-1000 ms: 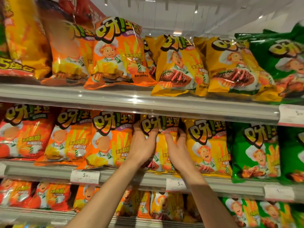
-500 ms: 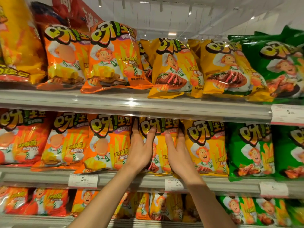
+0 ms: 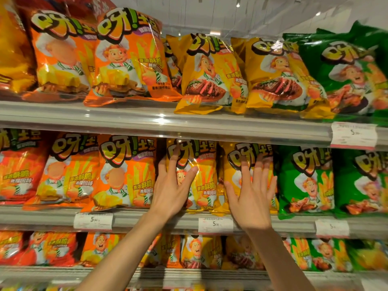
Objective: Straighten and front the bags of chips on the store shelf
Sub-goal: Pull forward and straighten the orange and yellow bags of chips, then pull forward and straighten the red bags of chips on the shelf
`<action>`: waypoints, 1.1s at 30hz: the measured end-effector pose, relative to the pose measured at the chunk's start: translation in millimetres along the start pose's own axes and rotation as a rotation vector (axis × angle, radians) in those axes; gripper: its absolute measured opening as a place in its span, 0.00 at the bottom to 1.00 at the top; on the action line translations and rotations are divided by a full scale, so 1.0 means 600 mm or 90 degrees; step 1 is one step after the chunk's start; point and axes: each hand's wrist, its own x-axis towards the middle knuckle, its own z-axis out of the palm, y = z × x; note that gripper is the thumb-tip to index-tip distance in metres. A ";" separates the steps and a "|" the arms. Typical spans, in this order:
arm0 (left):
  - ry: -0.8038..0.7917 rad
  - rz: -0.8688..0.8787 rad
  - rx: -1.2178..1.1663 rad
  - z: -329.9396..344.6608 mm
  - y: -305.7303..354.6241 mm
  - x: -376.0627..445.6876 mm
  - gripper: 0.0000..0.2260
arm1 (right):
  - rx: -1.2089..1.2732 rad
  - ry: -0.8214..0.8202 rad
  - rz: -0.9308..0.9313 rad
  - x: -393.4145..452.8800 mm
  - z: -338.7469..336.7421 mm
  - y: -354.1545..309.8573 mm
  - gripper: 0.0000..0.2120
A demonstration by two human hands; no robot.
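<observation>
on the middle shelf [image 3: 147,215], two yellow chip bags stand side by side between the orange bags [image 3: 126,173] to the left and the green bags [image 3: 306,181] to the right. the left hand [image 3: 171,190] lies flat and wide-spread on the left yellow bag [image 3: 201,177], gripping nothing, likely to press its face square. the right hand [image 3: 252,198], fingers splayed too, rests on the right yellow bag [image 3: 237,162], seemingly to steady it upright at the shelf's near edge.
</observation>
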 end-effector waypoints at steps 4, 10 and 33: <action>0.009 -0.001 0.005 0.009 0.001 0.001 0.32 | 0.010 0.000 0.015 0.007 0.001 0.000 0.32; -0.022 0.002 0.013 0.002 0.000 -0.001 0.34 | 0.164 -0.059 0.008 0.000 -0.023 0.006 0.33; 0.005 -0.039 -0.271 -0.237 -0.120 -0.156 0.11 | 0.498 -0.189 0.179 -0.204 -0.069 -0.126 0.05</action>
